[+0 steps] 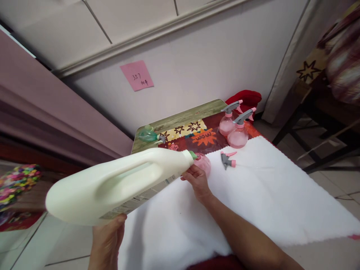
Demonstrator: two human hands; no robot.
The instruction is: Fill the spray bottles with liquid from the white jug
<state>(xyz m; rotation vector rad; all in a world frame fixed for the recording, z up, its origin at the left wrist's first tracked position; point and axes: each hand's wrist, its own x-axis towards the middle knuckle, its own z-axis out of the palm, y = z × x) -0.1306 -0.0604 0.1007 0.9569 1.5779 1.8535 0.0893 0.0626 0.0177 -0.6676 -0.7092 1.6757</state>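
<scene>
A large pale green plastic jug lies tilted in the air, its neck pointing right and slightly up in the picture. My left hand is closed on its underside near the base, partly hidden by it. The green spout meets the mouth of a round pink spray bottle without its trigger top. My right hand has its fingers curled under the jug's neck, close against the pink bottle. Beside them a loose grey and pink trigger head lies on white fluffy cloth.
Two pink spray bottles with triggers, a nearer one and a farther one, stand at the table's back right. A green spray bottle lies at back left. A wall with a pink note rises behind; a dark stool stands right.
</scene>
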